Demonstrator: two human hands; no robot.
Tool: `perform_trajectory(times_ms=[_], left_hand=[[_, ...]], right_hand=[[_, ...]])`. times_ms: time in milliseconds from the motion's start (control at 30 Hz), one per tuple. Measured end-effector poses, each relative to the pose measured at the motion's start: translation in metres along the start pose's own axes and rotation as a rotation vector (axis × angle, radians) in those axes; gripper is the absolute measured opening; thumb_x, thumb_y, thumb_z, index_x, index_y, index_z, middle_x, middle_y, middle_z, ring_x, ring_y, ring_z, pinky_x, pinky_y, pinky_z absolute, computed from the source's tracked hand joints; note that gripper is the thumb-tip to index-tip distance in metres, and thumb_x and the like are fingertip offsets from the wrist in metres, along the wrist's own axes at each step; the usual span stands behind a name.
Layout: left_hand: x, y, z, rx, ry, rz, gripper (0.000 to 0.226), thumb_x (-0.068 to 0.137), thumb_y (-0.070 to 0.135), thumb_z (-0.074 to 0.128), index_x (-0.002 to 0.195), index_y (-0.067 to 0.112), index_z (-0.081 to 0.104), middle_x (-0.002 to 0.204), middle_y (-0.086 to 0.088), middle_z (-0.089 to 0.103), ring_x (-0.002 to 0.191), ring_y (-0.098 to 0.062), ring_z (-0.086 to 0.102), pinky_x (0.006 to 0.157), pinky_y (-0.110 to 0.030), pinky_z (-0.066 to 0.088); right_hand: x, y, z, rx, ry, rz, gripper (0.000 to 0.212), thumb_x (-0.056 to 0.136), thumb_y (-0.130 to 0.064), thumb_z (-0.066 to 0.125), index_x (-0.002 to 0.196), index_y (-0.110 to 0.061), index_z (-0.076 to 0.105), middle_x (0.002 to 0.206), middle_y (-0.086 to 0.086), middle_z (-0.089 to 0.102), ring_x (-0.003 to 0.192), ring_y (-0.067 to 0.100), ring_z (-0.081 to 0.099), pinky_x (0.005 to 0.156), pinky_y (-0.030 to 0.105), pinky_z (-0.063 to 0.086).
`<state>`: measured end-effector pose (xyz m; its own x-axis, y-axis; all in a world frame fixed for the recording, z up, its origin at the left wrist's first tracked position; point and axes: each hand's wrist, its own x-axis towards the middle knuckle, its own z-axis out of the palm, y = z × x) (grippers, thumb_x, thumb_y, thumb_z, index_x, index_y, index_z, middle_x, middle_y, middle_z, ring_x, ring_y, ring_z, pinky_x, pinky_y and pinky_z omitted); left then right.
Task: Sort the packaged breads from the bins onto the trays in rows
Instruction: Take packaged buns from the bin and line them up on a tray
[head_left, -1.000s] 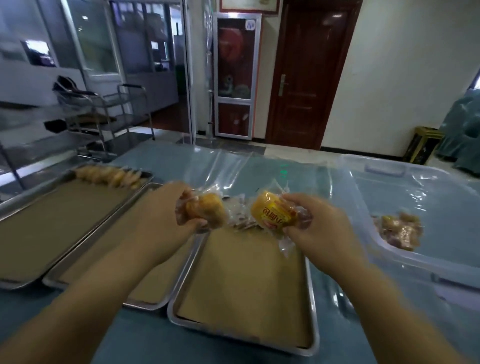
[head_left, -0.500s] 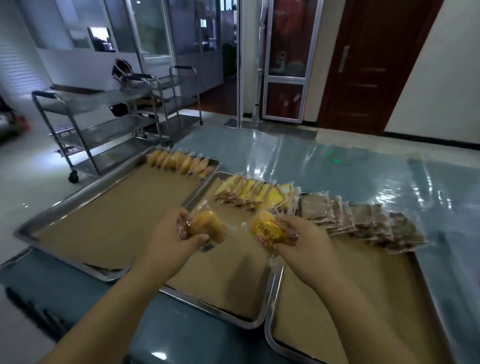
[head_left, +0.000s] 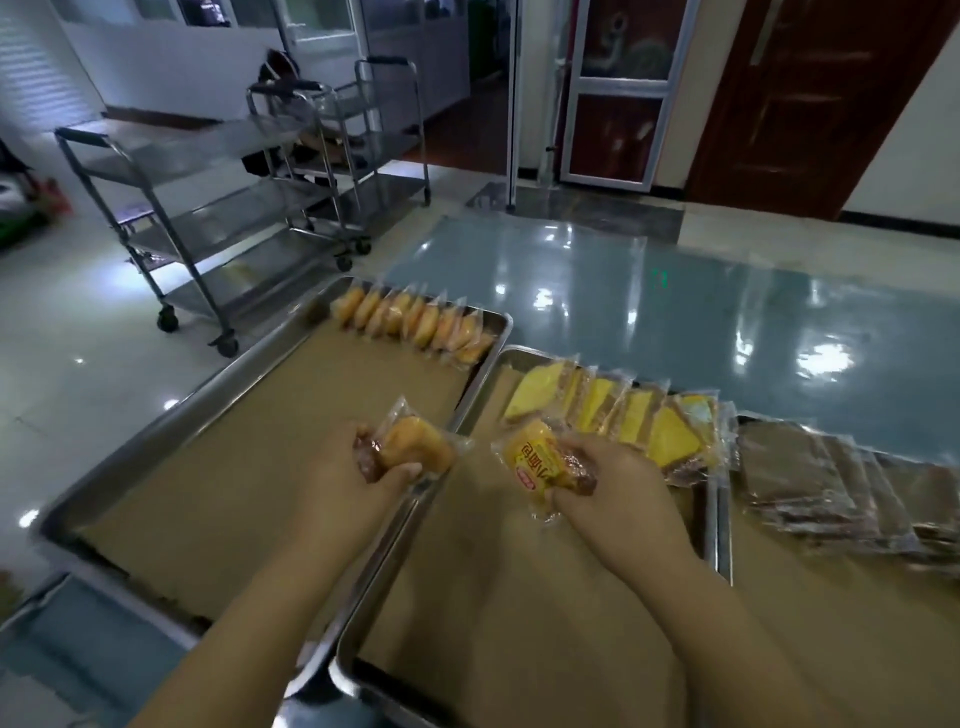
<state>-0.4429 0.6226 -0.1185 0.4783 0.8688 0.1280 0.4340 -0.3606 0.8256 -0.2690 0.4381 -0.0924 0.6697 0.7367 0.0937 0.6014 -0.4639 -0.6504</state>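
My left hand (head_left: 363, 480) grips a golden round bread in clear wrap (head_left: 415, 444), held over the rims between the left tray (head_left: 156, 431) and the middle tray (head_left: 358, 670). In my right hand (head_left: 613, 486) is a yellow printed bread packet (head_left: 537, 460), above the middle tray just in front of its row of yellow wedge breads (head_left: 618, 415). A row of golden round breads (head_left: 415, 325) lines the left tray's far end. Dark brown packaged breads (head_left: 831, 483) lie in a row on the right tray (head_left: 724, 540).
All three steel trays are lined with brown paper and sit on a table under shiny blue-green plastic sheet (head_left: 649, 312). Two steel trolleys (head_left: 208, 197) stand on the floor beyond the left tray. A brown door (head_left: 810, 98) is at the back right.
The view has swung left and down, away from the clear bin, so the trays and their rows fill the frame. Both hands still hold their packets, now lower over the trays.
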Motion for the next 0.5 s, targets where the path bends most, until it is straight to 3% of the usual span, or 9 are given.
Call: perform_trajectory(times_ms=[100,167,333,400,500], left_hand=[[0.035,-0.014,-0.001,0.022,0.009,0.017,0.047,0.065,0.031,0.083,0.091,0.04,0.045,0.082,0.014,0.056,0.072,0.001,0.054,0.057,-0.017,0.034],[0.057,-0.021,0.0,0.038,-0.028,0.049,0.047,0.068,0.029,0.081,0.097,0.032,0.044,0.086,0.012,0.054,0.074,0.0,0.052,0.056,-0.017,0.033],[0.114,-0.038,-0.002,0.089,-0.2,0.088,0.043,0.073,0.037,0.075,0.096,0.038,0.038,0.088,0.013,0.051,0.077,-0.002,0.051,0.059,-0.02,0.037],[0.135,-0.046,-0.004,0.126,-0.271,0.137,0.038,0.075,0.041,0.072,0.095,0.04,0.039,0.091,0.013,0.049,0.081,-0.005,0.049,0.062,-0.022,0.039],[0.159,-0.056,-0.01,0.14,-0.335,0.256,0.028,0.078,0.041,0.069,0.088,0.044,0.043,0.087,0.021,0.044,0.078,0.001,0.048,0.06,-0.014,0.033]], right_hand=[[0.026,-0.019,0.022,-0.013,-0.04,0.012,0.057,0.075,-0.027,0.074,0.128,-0.029,0.055,0.116,-0.011,0.064,0.098,0.004,0.056,0.081,0.018,0.046],[0.043,-0.033,0.039,-0.012,-0.064,0.038,0.056,0.074,-0.027,0.074,0.127,-0.028,0.056,0.115,-0.01,0.064,0.101,0.006,0.058,0.084,0.02,0.048],[0.087,-0.072,0.081,-0.041,-0.129,0.138,0.029,0.074,-0.028,0.071,0.103,-0.028,0.065,0.084,-0.011,0.067,0.073,0.003,0.061,0.065,0.023,0.054],[0.104,-0.084,0.093,-0.016,-0.13,0.179,0.022,0.076,-0.028,0.069,0.098,-0.029,0.064,0.079,-0.011,0.065,0.07,0.003,0.061,0.063,0.023,0.056],[0.131,-0.099,0.108,-0.038,-0.106,0.214,0.014,0.08,-0.028,0.064,0.094,-0.025,0.065,0.079,-0.007,0.065,0.072,0.008,0.062,0.066,0.031,0.057]])
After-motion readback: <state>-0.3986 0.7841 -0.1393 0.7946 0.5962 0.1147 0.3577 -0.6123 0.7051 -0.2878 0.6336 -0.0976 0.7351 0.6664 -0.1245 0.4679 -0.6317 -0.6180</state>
